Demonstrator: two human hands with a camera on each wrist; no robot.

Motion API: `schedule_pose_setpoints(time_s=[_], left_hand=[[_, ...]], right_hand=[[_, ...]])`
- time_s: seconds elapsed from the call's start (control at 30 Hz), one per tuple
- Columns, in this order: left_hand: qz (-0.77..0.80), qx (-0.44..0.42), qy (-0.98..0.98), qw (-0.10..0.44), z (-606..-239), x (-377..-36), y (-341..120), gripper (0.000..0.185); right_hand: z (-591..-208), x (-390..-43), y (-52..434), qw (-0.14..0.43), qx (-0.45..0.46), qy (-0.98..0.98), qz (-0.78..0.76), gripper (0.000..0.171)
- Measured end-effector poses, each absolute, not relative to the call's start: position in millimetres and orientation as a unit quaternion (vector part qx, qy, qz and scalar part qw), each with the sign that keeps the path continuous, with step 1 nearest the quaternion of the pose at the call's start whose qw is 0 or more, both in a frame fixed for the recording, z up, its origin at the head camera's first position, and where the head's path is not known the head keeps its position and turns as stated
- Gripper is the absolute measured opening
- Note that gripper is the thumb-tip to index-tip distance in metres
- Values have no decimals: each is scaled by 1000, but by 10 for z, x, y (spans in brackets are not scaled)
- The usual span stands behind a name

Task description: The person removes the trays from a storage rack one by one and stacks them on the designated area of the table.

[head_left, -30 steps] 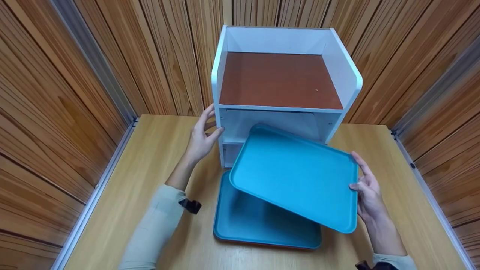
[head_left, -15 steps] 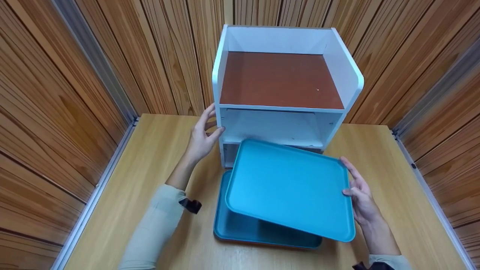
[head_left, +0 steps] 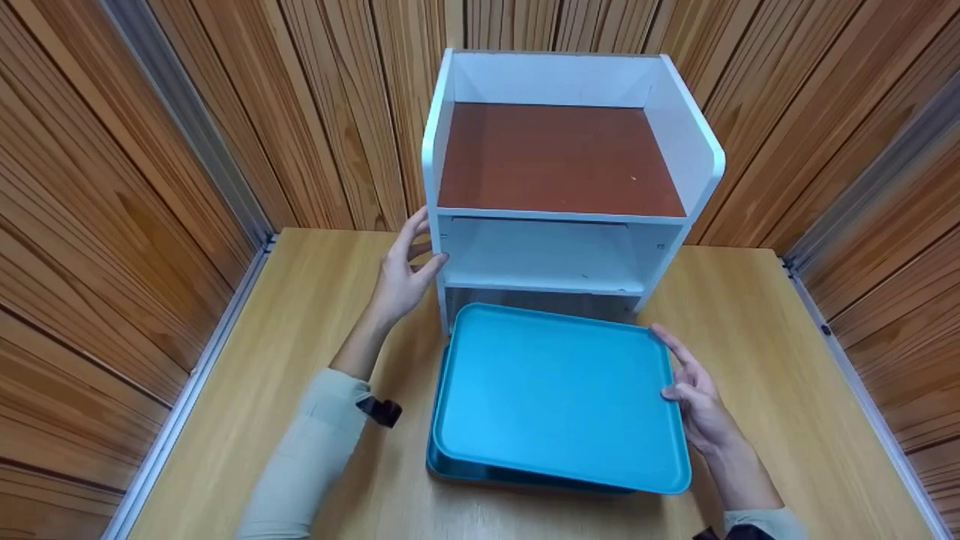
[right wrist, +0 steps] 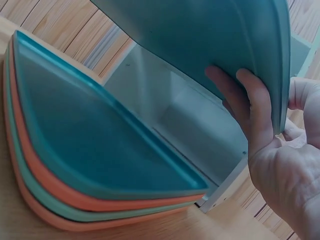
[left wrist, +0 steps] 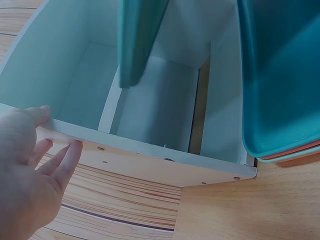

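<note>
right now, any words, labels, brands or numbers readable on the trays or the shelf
None: no text, label, brand or number shows in any view.
Held tray: plain blue, no marking.
Stacked trays: plain blue, green and orange, unmarked.
Shelf: white with a brown board, only screw heads.

surface: we see a light wooden desk | on it, at the back: a white shelf unit with a brown top board stands directly on the desk | in front: a stack of trays, teal over orange, lies flat, just before the shelf unit
</note>
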State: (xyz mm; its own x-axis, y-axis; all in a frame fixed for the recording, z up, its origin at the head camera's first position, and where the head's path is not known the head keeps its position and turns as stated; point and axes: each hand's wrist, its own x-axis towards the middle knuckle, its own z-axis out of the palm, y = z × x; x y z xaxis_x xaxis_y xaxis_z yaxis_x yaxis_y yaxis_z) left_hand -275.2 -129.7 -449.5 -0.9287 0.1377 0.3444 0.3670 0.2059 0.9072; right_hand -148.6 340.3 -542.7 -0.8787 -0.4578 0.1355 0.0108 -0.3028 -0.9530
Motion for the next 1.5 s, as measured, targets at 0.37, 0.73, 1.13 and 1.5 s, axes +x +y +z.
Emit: schedule_pose_setpoints(time_s=[0.37, 0.73, 1.13, 1.5], left_hand=[[-606, -162, -773, 94, -4500, -2756, -1298, 76], [-606, -159, -775, 89, -4495, -2761, -1288, 77], [-605, -154, -776, 89, -4500, -2765, -1295, 75], [-600, -151, -780, 93, -4506, -2756, -1288, 76]], right_hand=[[-5649, -1503, 3357, 164, -183, 602, -760, 88], [-5817, -1535, 3298, 174, -157, 616, -752, 85], [-5796, -1563, 3193, 185, -78, 660, -724, 88], [-5624, -1511, 3233, 169, -61, 681, -710, 83]])
